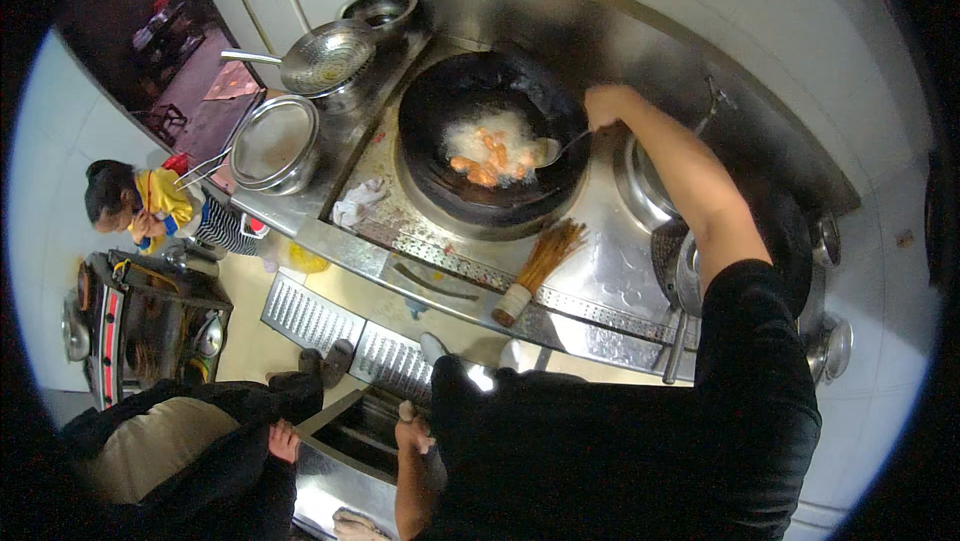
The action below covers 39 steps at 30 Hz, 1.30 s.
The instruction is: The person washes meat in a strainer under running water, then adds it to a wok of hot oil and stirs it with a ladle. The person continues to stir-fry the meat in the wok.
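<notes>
My right hand (606, 107) grips the handle of a metal ladle (550, 151), whose bowl is at the right side of the bubbling oil. Several golden-brown pieces of food (487, 158) fry in the oil inside a large black wok (435, 110). Down by my left side, my left hand (412, 432) is curled, close to a stainless steel unit with a dark opening (352, 432). A pale rounded tip shows at its top, and whether it holds something is unclear. A bamboo wok brush (544, 260) lies on the stove's front ledge, below the wok.
A perforated strainer (326, 61), a lidded steel pot (274, 143) and a crumpled cloth (358, 203) are left of the wok. Steel pans (649, 188) sit under my right arm. Another person (180, 436) stands close on my left; a small person in yellow (161, 200) is farther off.
</notes>
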### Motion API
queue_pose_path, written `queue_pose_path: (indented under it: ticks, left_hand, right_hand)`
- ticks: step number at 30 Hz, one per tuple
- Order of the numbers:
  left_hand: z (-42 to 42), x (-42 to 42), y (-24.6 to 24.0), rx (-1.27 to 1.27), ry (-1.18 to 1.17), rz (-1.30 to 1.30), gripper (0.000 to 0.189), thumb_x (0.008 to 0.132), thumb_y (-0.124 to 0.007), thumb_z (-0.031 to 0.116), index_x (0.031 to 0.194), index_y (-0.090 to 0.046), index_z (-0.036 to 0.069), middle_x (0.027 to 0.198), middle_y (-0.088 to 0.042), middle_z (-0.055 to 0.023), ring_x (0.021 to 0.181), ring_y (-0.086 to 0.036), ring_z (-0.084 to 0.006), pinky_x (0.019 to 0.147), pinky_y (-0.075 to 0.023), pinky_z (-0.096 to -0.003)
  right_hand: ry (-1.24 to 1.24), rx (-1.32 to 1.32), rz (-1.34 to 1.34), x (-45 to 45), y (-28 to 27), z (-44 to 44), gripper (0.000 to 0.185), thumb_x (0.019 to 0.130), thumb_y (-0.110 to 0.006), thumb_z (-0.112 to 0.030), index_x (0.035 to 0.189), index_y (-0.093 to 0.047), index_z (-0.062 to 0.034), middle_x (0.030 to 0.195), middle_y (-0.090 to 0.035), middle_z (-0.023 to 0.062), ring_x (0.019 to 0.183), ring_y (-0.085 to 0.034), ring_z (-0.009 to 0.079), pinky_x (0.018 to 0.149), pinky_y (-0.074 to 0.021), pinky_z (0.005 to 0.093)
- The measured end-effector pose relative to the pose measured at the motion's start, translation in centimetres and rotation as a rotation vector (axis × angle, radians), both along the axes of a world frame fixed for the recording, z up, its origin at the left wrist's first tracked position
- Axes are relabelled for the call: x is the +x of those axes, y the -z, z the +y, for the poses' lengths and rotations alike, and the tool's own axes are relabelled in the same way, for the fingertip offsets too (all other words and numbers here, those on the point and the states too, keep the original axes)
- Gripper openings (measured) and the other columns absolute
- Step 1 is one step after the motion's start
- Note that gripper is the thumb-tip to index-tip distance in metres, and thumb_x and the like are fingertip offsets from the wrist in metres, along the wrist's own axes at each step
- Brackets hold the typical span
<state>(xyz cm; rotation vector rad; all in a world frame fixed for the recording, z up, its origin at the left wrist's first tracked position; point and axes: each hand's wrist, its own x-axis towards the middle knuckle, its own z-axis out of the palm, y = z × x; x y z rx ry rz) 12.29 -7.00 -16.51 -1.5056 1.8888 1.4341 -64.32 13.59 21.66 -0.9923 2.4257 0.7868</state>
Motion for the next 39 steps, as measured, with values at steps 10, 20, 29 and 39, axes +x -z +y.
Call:
queue_pose_path:
  ticks: [10, 20, 29, 39]
  left_hand:
    - [-2.5, 4.7, 5.4, -0.237, 0.379, -0.229, 0.054, 0.08, -0.066, 0.052, 0.093, -0.072, 0.0, 0.092, -0.07, -0.0266, 0.093, -0.067, -0.0442, 0.078, -0.0531, -0.0495]
    - [-6.3, 2.4, 3.8, -0.051, 0.294, -0.001, 0.042, 0.084, -0.067, 0.037, 0.09, -0.069, -0.004, 0.094, -0.07, -0.0254, 0.091, -0.068, -0.0402, 0.077, -0.0524, -0.0466]
    - [-5.9, -0.1, 2.8, 0.584, -0.751, 0.146, 0.023, 0.093, -0.062, 0.017, 0.113, -0.06, 0.005, 0.085, -0.067, -0.0107, 0.075, -0.062, -0.033, 0.063, -0.0489, -0.0506]
    - [-2.9, 3.6, 7.5, 0.046, 0.067, 0.252, 0.03, 0.093, -0.06, 0.028, 0.106, -0.066, 0.002, 0.089, -0.068, -0.0123, 0.075, -0.062, -0.0323, 0.069, -0.0502, -0.0443]
  right_hand:
    - [0.483, -0.651, 0.047, 8.7, 8.7, -3.3, 0.035, 0.093, -0.066, -0.039, 0.116, -0.073, -0.0139, 0.106, -0.073, 0.0135, 0.102, -0.068, 0.0317, 0.09, -0.0527, 0.0441]
    - [0.218, -0.723, 0.222, 10.2, 7.6, -0.6, 0.033, 0.093, -0.064, -0.039, 0.117, -0.072, -0.0183, 0.095, -0.074, 0.0132, 0.085, -0.071, 0.0335, 0.077, -0.0566, 0.0449]
    - [0.185, -0.656, 0.197, 11.9, 4.7, 3.2, 0.034, 0.091, -0.065, -0.038, 0.115, -0.073, -0.0158, 0.092, -0.074, 0.0146, 0.08, -0.07, 0.0355, 0.074, -0.056, 0.0476]
    - [-0.052, -0.652, 0.258, 13.5, 2.8, 7.8, 0.033, 0.093, -0.061, -0.037, 0.116, -0.071, -0.0162, 0.085, -0.073, 0.0153, 0.075, -0.071, 0.0341, 0.067, -0.056, 0.0482]
